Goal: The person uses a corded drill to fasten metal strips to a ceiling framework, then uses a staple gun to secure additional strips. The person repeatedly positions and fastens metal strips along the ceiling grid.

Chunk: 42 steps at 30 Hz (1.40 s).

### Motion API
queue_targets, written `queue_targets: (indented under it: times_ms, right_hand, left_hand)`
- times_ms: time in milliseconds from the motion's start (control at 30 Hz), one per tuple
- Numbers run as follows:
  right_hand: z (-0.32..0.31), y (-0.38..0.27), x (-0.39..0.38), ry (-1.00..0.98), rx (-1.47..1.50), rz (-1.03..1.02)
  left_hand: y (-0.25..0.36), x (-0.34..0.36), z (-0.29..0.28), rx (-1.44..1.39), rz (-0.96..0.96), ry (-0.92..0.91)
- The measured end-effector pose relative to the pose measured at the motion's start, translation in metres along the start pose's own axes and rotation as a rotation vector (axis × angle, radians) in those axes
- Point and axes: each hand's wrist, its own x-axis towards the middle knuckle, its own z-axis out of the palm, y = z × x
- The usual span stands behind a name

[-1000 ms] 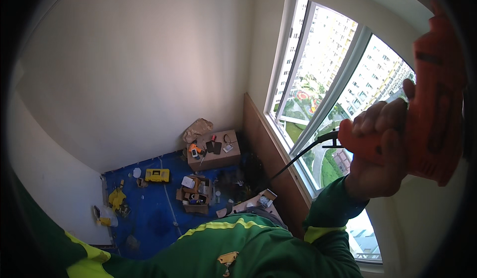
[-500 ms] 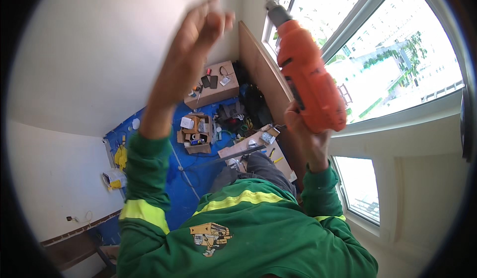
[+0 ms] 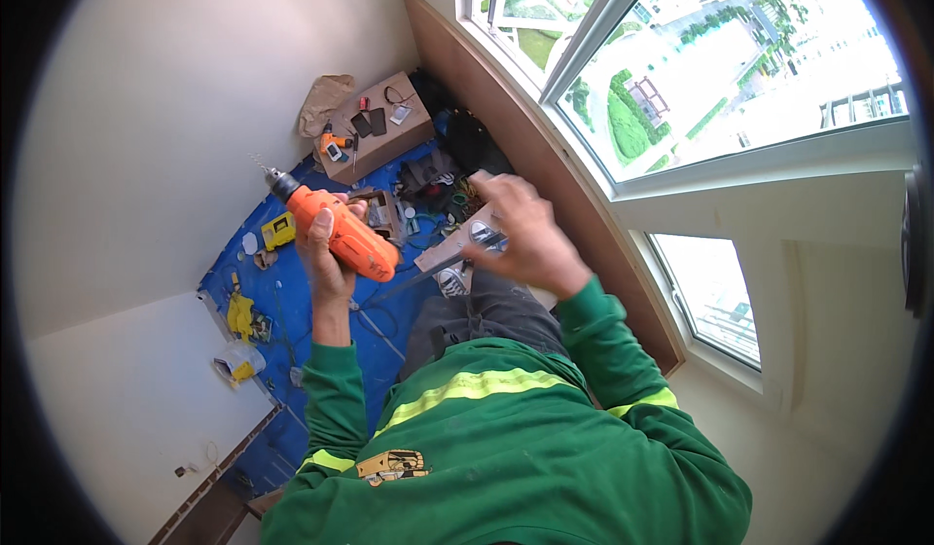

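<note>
An orange power drill [image 3: 341, 234] with a black collar, metal chuck and spiral bit is in my left hand [image 3: 329, 253]. My fingers wrap round its body, and the bit points up and to the left toward the wall. To the right of the drill, my right hand [image 3: 530, 234] hangs in front of my body, slightly blurred by motion. Its fingers are apart and hold nothing. Below that hand, partly hidden, lies a wooden board [image 3: 449, 250] on the floor by my shoes.
A large box [image 3: 389, 146] at the back carries phones, small tools and another orange drill [image 3: 333, 141]. Bags and an open carton crowd the blue floor sheet [image 3: 345, 370]. A yellow case [image 3: 278, 231] lies left. Windows [image 3: 739, 88] and a wooden panel [image 3: 564, 195] line the right.
The drill has passed from my right hand to my left and come down to the left, its bit still up-left. My empty right hand has moved left and lower. The view has shifted.
</note>
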Motion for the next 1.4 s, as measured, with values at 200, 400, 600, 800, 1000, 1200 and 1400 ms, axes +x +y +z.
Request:
queue_targets:
  times_ms: [200,400,600,800,1000,1200,1400]
  right_hand:
    - [-0.213,0.109,-0.061,0.6,-1.122,0.387]
    - [-0.318,0.156,-0.113,0.469,-1.461,0.443]
    - [-0.333,0.181,-0.123,0.433,-1.589,0.383]
    - [-0.333,0.18,-0.124,0.399,-1.685,0.449]
    - [-0.332,0.175,-0.12,0.41,-1.641,0.36]
    - [-0.306,0.169,-0.116,0.522,-1.578,0.292]
    - [-0.078,0.233,-0.178,0.18,-0.515,0.747]
  left_hand:
    - [0.016,0.026,-0.067,0.552,0.116,-0.093]
    - [-0.03,0.034,-0.106,0.917,-0.074,-0.315]
    - [-0.112,0.039,-0.142,1.382,-0.224,-0.586]
    - [-0.195,0.046,-0.172,1.495,-0.328,-0.803]
    - [-0.278,0.059,-0.192,1.61,-0.323,-0.938]
    - [-0.379,0.073,-0.206,1.793,-0.294,-1.011]
    - [-0.496,0.087,-0.221,1.893,-0.257,-1.059]
